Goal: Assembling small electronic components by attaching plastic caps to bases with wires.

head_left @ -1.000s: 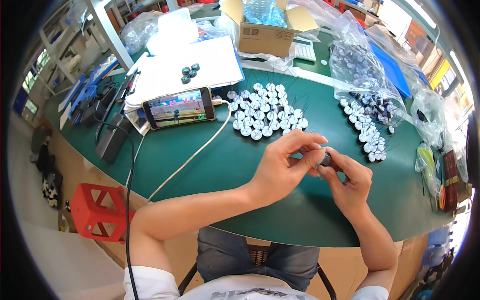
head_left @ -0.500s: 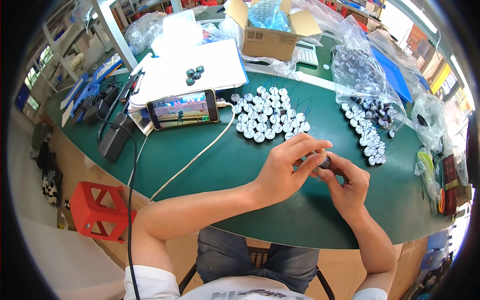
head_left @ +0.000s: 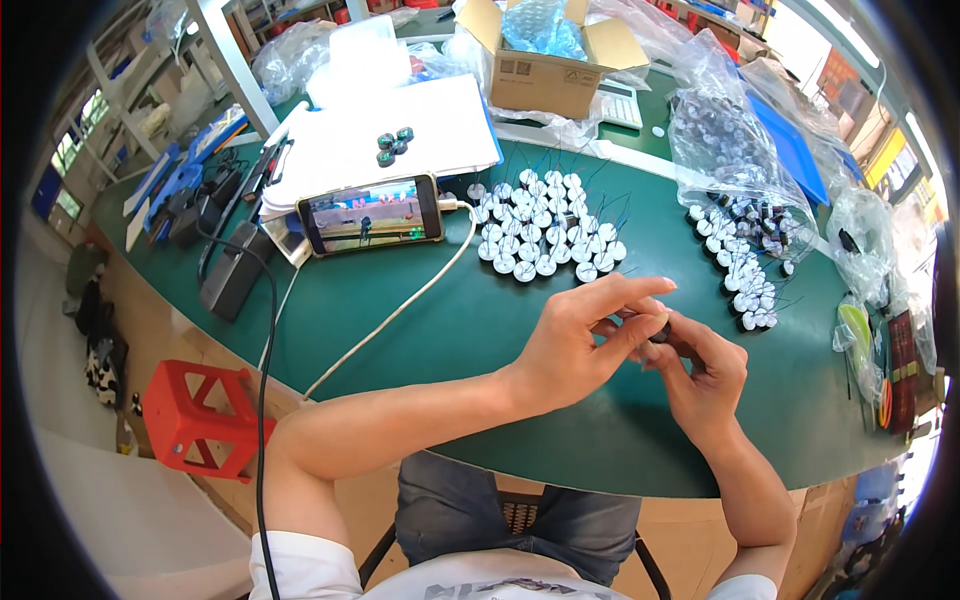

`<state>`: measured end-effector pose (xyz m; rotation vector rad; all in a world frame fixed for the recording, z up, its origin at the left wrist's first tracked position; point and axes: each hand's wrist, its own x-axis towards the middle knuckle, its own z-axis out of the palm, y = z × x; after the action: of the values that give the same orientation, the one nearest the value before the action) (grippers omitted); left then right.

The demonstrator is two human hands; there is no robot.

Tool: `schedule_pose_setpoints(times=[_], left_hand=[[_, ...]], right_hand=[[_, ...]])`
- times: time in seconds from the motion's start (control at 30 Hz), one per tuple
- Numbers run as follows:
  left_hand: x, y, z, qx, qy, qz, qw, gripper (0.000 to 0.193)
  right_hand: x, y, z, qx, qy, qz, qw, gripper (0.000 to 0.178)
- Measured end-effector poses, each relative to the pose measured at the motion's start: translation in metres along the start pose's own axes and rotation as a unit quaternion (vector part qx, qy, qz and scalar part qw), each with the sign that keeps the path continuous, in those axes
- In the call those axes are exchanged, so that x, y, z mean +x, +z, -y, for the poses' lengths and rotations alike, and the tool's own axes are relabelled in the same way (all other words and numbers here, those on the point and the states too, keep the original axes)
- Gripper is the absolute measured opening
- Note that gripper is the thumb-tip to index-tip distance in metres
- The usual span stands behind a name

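Observation:
Over the front right of the table, my left hand [head_left: 580, 345] and my right hand [head_left: 708, 378] meet at the fingertips around a small dark cylindrical part [head_left: 660, 333]. Both pinch it, and the fingers cover most of it. Beyond my left hand stands a cluster of small black round parts with white tops and thin dark wires [head_left: 545, 232]. A second batch of similar wired parts [head_left: 742, 270] runs along the right, spilling from a clear plastic bag [head_left: 730, 140].
A phone [head_left: 370, 215] playing a video leans at the left, with a white cable [head_left: 395, 305] crossing the green table [head_left: 450, 440]. Behind it, several dark round pieces [head_left: 395, 147] lie on white paper [head_left: 330, 165]. An open cardboard box [head_left: 545, 85] stands at the back. A red stool [head_left: 205, 420] is at left.
My fingers have shifted slightly around the dark part, and less of it shows. The whole view has moved a little; the things on the table stay in place.

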<state>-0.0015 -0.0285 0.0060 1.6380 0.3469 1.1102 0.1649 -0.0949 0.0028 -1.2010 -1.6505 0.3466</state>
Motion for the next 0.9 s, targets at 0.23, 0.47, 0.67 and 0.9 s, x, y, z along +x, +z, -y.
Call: schedule_pose_setpoints(times=[0.23,0.47,0.67,0.9], left_hand=[[0.004,-0.001,0.002,0.020,0.004,0.005,1.000,0.035],[0.006,0.000,0.003,-0.076,-0.104,-0.037,0.991,0.036],[0.007,-0.005,0.004,-0.124,-0.119,-0.036,0.984,0.040],[0.008,-0.007,0.002,-0.168,-0.094,-0.038,0.981,0.051]], right_hand=[[0.003,0.004,-0.001,0.034,0.017,-0.007,0.999,0.032],[0.006,0.004,-0.002,0.036,0.025,-0.021,0.999,0.034],[0.010,0.001,0.002,0.045,0.030,-0.016,0.998,0.029],[0.010,-0.004,0.004,0.188,0.179,0.000,0.966,0.026]])
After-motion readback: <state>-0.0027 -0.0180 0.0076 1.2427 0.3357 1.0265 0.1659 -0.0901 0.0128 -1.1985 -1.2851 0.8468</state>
